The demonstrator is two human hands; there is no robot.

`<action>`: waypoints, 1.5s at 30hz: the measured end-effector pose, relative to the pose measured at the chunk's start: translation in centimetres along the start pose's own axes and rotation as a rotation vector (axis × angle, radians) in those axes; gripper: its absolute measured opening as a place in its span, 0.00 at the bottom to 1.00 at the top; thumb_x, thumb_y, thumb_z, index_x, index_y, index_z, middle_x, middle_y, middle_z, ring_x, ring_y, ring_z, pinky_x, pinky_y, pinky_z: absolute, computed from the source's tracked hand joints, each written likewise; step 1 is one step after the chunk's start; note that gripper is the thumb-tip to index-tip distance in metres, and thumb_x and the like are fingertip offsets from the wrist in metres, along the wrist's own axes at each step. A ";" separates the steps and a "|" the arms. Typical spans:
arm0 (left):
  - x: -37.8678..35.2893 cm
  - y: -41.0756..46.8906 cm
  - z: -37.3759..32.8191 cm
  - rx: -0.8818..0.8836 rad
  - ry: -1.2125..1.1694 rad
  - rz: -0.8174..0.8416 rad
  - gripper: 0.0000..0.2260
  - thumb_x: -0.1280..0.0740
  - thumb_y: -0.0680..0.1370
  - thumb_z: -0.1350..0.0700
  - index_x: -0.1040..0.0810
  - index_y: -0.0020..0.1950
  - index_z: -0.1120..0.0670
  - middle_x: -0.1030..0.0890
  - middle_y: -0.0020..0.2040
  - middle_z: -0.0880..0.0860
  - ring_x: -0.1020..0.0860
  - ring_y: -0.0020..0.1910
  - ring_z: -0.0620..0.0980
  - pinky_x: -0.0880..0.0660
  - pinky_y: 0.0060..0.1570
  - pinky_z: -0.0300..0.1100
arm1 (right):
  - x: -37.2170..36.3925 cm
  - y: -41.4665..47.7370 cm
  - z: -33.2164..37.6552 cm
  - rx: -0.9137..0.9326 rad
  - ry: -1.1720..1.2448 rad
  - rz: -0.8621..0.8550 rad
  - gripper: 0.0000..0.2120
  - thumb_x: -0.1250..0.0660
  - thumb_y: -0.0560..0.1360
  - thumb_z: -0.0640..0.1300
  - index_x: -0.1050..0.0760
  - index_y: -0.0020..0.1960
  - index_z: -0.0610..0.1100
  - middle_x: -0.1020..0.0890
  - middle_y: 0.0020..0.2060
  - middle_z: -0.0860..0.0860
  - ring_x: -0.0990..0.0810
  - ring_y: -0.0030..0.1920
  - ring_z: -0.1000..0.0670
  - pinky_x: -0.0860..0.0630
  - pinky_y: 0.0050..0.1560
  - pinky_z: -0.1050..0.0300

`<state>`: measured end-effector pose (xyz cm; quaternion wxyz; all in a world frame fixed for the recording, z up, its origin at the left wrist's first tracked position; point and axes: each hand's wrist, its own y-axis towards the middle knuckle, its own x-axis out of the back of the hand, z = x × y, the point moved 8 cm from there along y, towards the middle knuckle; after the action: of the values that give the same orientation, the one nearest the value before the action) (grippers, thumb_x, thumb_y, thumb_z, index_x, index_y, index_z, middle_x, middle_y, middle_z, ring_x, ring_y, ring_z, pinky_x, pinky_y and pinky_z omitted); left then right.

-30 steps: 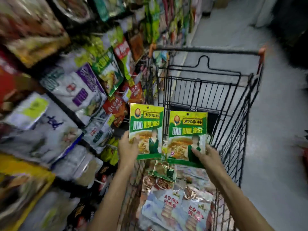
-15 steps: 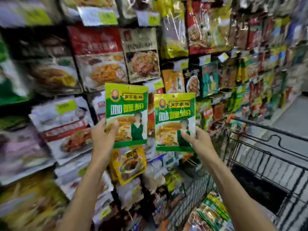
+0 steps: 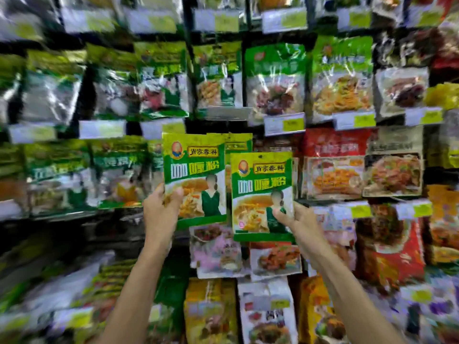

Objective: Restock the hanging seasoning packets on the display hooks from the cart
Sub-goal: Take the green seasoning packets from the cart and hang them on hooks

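I hold up two alike green curry powder packets in front of the hanging display. My left hand (image 3: 161, 207) grips the lower left corner of the left packet (image 3: 195, 170). My right hand (image 3: 296, 218) pinches the lower right corner of the right packet (image 3: 260, 184), which sits a little lower and overlaps the first one's right edge. Behind them a matching green packet (image 3: 238, 144) hangs on the display, with only its top showing. The cart is out of view.
Rows of hanging seasoning packets fill the whole wall, blurred by head motion. Price tags such as this one (image 3: 284, 124) jut out under each row. Red packets (image 3: 334, 165) hang to the right, pink and white ones (image 3: 216, 252) just below my hands.
My view swung from the cart to face the display head-on. Both hands rose with their packets, from over the cart to mid-shelf height, and the cart left the frame.
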<state>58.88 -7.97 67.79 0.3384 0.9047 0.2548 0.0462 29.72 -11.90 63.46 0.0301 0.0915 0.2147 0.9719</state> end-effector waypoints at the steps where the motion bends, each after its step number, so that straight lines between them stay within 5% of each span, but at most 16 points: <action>1: 1.2 0.7 0.0 -0.002 0.012 -0.010 0.08 0.35 0.79 0.56 0.23 0.54 0.60 0.20 0.52 0.66 0.22 0.47 0.60 0.27 0.34 0.40 | -1.8 0.5 0.4 -0.011 0.029 0.027 0.16 0.33 0.77 0.45 0.26 0.62 0.39 0.20 0.57 0.46 0.21 0.56 0.50 0.25 0.60 0.59; 4: 3.8 2.7 0.4 -0.009 0.044 -0.039 0.07 0.35 0.79 0.57 0.23 0.54 0.59 0.20 0.52 0.63 0.22 0.51 0.63 0.27 0.42 0.47 | -5.4 2.0 1.2 -0.030 0.106 0.054 0.13 0.33 0.77 0.45 0.22 0.57 0.39 0.18 0.54 0.42 0.21 0.57 0.43 0.30 0.64 0.40; 8: 5.3 4.4 1.6 0.045 0.025 -0.055 0.12 0.35 0.79 0.58 0.24 0.59 0.62 0.21 0.58 0.60 0.23 0.56 0.55 0.26 0.59 0.51 | -6.8 4.4 1.9 -0.040 0.122 0.011 0.14 0.36 0.79 0.46 0.22 0.55 0.36 0.19 0.53 0.38 0.21 0.56 0.41 0.31 0.63 0.46; 11: 5.2 5.1 1.8 0.050 0.012 -0.047 0.04 0.35 0.79 0.59 0.22 0.46 0.54 0.19 0.49 0.58 0.21 0.50 0.55 0.24 0.52 0.52 | -6.2 6.1 3.0 -0.020 0.118 -0.037 0.13 0.37 0.79 0.46 0.23 0.55 0.36 0.19 0.53 0.39 0.21 0.48 0.47 0.27 0.54 0.52; 15: 4.8 5.9 1.6 0.030 -0.007 -0.057 0.08 0.35 0.79 0.59 0.24 0.42 0.48 0.20 0.43 0.51 0.22 0.44 0.49 0.24 0.47 0.45 | -5.5 8.0 3.5 -0.036 0.132 -0.081 0.17 0.37 0.79 0.45 0.25 0.56 0.30 0.21 0.55 0.38 0.22 0.51 0.48 0.32 0.64 0.41; 17: 4.4 6.2 1.6 0.035 -0.011 -0.056 0.03 0.35 0.79 0.58 0.22 0.47 0.53 0.19 0.47 0.52 0.21 0.49 0.50 0.24 0.51 0.47 | -5.6 8.6 3.7 -0.041 0.135 -0.075 0.14 0.37 0.79 0.45 0.24 0.56 0.34 0.19 0.51 0.45 0.23 0.46 0.54 0.30 0.56 0.49; 20: 4.0 6.8 1.6 0.045 -0.010 -0.074 0.17 0.35 0.78 0.57 0.28 0.66 0.62 0.24 0.62 0.51 0.25 0.59 0.49 0.28 0.60 0.47 | -6.1 9.2 3.6 -0.045 0.152 -0.053 0.09 0.36 0.79 0.44 0.22 0.53 0.39 0.20 0.45 0.51 0.26 0.42 0.60 0.34 0.52 0.55; 24: 3.5 7.5 1.1 0.023 -0.002 -0.066 0.26 0.34 0.78 0.55 0.35 0.72 0.64 0.31 0.71 0.59 0.32 0.69 0.55 0.34 0.68 0.55 | -6.0 9.4 3.2 -0.066 0.133 -0.062 0.13 0.36 0.79 0.44 0.23 0.57 0.37 0.20 0.53 0.45 0.24 0.47 0.53 0.32 0.53 0.52; 27: 3.0 7.5 1.3 -0.006 -0.012 -0.084 0.15 0.34 0.78 0.55 0.26 0.62 0.61 0.21 0.56 0.50 0.25 0.55 0.41 0.30 0.60 0.45 | -5.8 9.5 2.5 -0.076 0.113 -0.062 0.10 0.37 0.79 0.43 0.23 0.55 0.37 0.20 0.54 0.41 0.23 0.56 0.45 0.29 0.60 0.44; 30: 1.8 7.0 1.2 0.009 -0.064 -0.072 0.16 0.33 0.78 0.58 0.27 0.64 0.60 0.25 0.45 0.34 0.27 0.43 0.24 0.30 0.51 0.31 | -5.4 9.2 1.6 -0.020 -0.029 -0.110 0.07 0.38 0.80 0.44 0.26 0.54 0.41 0.22 0.47 0.49 0.24 0.51 0.46 0.26 0.49 0.53; 32: 0.7 6.8 1.5 0.036 -0.076 -0.054 0.20 0.33 0.77 0.57 0.30 0.68 0.60 0.23 0.62 0.46 0.27 0.61 0.35 0.34 0.58 0.38 | -4.3 8.3 1.6 0.092 -0.168 -0.287 0.11 0.37 0.79 0.43 0.28 0.60 0.40 0.24 0.49 0.50 0.25 0.51 0.50 0.27 0.51 0.57; 34: -0.7 6.4 1.8 0.085 -0.107 -0.021 0.28 0.33 0.77 0.56 0.38 0.73 0.63 0.32 0.72 0.56 0.33 0.70 0.50 0.35 0.63 0.41 | -4.2 7.1 2.7 0.230 -0.145 -0.385 0.12 0.36 0.79 0.43 0.28 0.61 0.41 0.24 0.53 0.49 0.24 0.52 0.51 0.26 0.53 0.58; 38: -4.2 5.4 2.6 0.133 -0.136 0.067 0.21 0.33 0.76 0.56 0.30 0.68 0.60 0.26 0.66 0.53 0.30 0.67 0.52 0.31 0.63 0.38 | -7.7 7.4 4.6 0.227 0.017 -0.099 0.10 0.38 0.79 0.52 0.24 0.53 0.47 0.22 0.45 0.57 0.24 0.47 0.59 0.28 0.49 0.64; 41: -6.5 4.7 2.3 0.151 -0.157 0.129 0.25 0.34 0.77 0.55 0.34 0.71 0.62 0.30 0.70 0.55 0.31 0.69 0.52 0.32 0.67 0.46 | -8.4 7.7 5.4 0.194 0.098 -0.050 0.21 0.35 0.76 0.56 0.27 0.40 0.37 0.27 0.33 0.47 0.27 0.35 0.52 0.33 0.38 0.56; 43: -7.0 5.1 2.0 0.128 -0.115 0.140 0.25 0.35 0.78 0.54 0.37 0.73 0.61 0.30 0.70 0.55 0.30 0.68 0.53 0.30 0.66 0.47 | -7.9 7.7 5.2 0.161 0.142 -0.084 0.28 0.34 0.75 0.56 0.28 0.49 0.28 0.22 0.46 0.32 0.23 0.47 0.36 0.27 0.48 0.38; 45: -5.7 6.1 0.2 -0.060 0.058 0.057 0.17 0.38 0.80 0.55 0.29 0.68 0.59 0.23 0.59 0.51 0.24 0.61 0.51 0.26 0.53 0.32 | -7.4 7.7 4.6 0.122 0.157 -0.095 0.33 0.32 0.74 0.57 0.30 0.57 0.26 0.28 0.58 0.28 0.28 0.58 0.31 0.32 0.61 0.31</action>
<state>56.58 -14.82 72.09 0.3564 0.8993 0.2371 0.0893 37.71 -17.67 69.58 0.0536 0.0064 0.2791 0.9587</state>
